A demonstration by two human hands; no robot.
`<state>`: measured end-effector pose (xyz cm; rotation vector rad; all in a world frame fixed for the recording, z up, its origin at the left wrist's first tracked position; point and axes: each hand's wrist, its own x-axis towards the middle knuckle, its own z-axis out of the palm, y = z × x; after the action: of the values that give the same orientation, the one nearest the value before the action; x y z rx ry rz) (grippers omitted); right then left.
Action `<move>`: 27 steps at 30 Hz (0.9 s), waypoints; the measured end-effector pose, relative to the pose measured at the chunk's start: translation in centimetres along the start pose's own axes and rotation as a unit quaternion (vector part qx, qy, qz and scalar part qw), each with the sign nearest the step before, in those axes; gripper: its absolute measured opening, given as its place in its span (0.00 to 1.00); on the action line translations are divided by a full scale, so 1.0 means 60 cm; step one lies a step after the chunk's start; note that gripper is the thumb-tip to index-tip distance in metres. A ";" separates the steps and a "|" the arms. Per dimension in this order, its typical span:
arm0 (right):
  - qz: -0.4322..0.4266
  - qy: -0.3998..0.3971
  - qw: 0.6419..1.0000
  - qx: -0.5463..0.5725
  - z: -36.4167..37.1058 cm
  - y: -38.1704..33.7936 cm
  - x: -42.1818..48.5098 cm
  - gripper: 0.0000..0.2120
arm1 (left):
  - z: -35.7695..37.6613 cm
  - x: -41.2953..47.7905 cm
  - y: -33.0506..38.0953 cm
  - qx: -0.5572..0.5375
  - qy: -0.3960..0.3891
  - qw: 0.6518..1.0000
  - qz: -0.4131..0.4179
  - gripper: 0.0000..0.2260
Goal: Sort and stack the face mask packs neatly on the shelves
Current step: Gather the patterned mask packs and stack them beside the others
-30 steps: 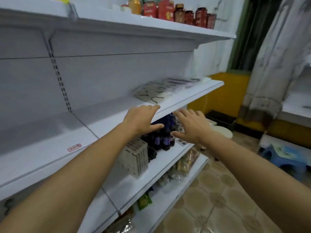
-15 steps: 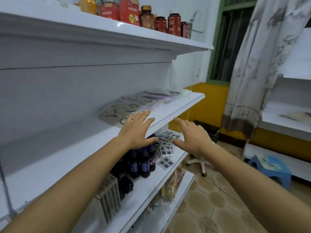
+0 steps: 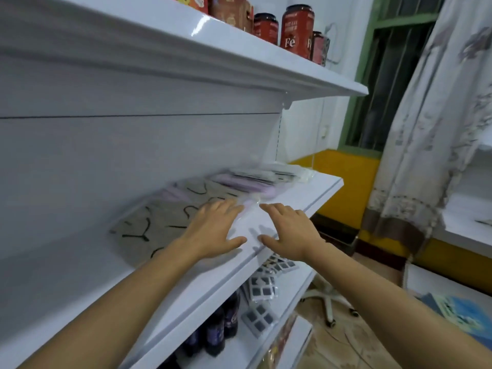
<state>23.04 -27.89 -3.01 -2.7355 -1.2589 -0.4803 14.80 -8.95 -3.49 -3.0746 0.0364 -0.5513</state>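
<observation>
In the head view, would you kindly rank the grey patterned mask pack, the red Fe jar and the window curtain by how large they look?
1. Window curtain, by far the largest.
2. Grey patterned mask pack.
3. Red Fe jar, the smallest.
The curtain runs out of frame, and distances from the camera differ, so this ranks apparent size only.
</observation>
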 end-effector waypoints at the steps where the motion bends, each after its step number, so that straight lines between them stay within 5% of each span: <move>1: -0.002 0.011 1.000 0.015 0.012 0.008 0.020 0.33 | 0.010 0.007 -0.004 -0.003 -0.005 1.000 0.002 0.34; 10: -0.025 0.110 0.966 0.232 0.107 0.106 0.242 0.22 | 0.039 0.135 -0.020 -0.071 0.054 0.994 -0.065 0.22; 14: -0.107 0.119 0.953 0.256 0.156 0.152 0.335 0.22 | 0.062 0.214 -0.020 -0.065 0.066 0.989 -0.118 0.24; 19: -0.103 0.189 0.886 0.410 0.182 0.225 0.396 0.15 | 0.092 0.322 0.001 -0.024 0.013 0.986 -0.165 0.26; 23: -0.082 0.160 0.854 0.489 0.172 0.317 0.458 0.12 | 0.121 0.398 0.015 -0.020 0.010 0.976 -0.218 0.30; 27: -0.061 0.117 0.864 0.485 0.148 0.386 0.523 0.07 | 0.157 0.457 0.007 -0.014 0.009 0.964 -0.266 0.28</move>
<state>61.78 -18.46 -0.27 -1.7043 -1.1585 -0.1036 43.77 -9.93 -2.80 -3.0890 -0.8063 -0.5902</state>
